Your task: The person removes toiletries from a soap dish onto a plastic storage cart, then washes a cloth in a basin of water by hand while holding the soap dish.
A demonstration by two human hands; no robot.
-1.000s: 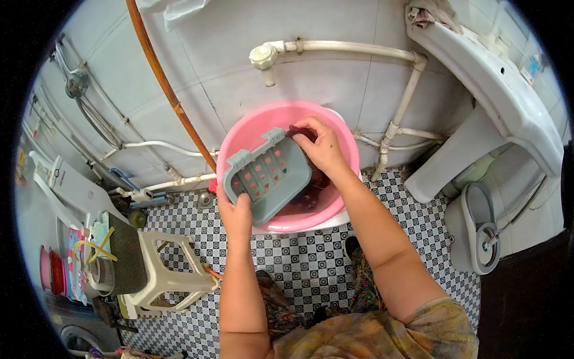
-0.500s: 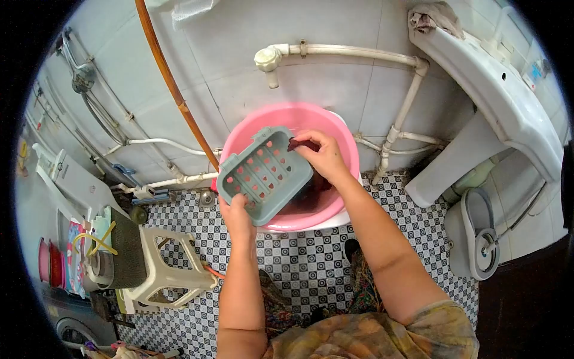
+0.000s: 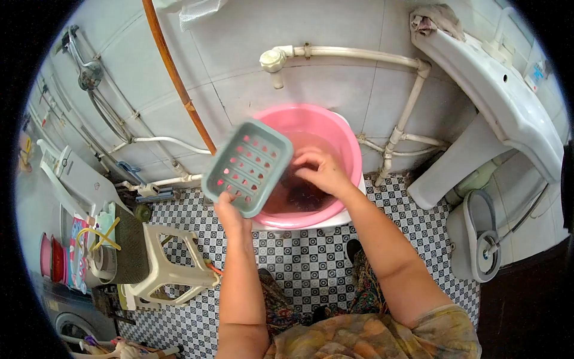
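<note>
My left hand grips the near corner of a grey-green plastic basket with rows of heart-shaped holes. The basket is tilted over the left rim of a pink basin. Inside the basin, dark cloth lies in reddish-tinted water. Just above that cloth is my right hand, its fingers curved with a gap between thumb and forefinger. Whether its fingertips touch the cloth is hard to see.
A capped white pipe juts from the wall behind the basin, and a wooden pole leans at left. A cream plastic stool stands on the patterned floor. To the right is a white pedestal sink.
The basket has moved left and turned more upright, uncovering more of the basin. My right hand has come away from the basket, and the dark cloth scrap no longer shows at its fingertips.
</note>
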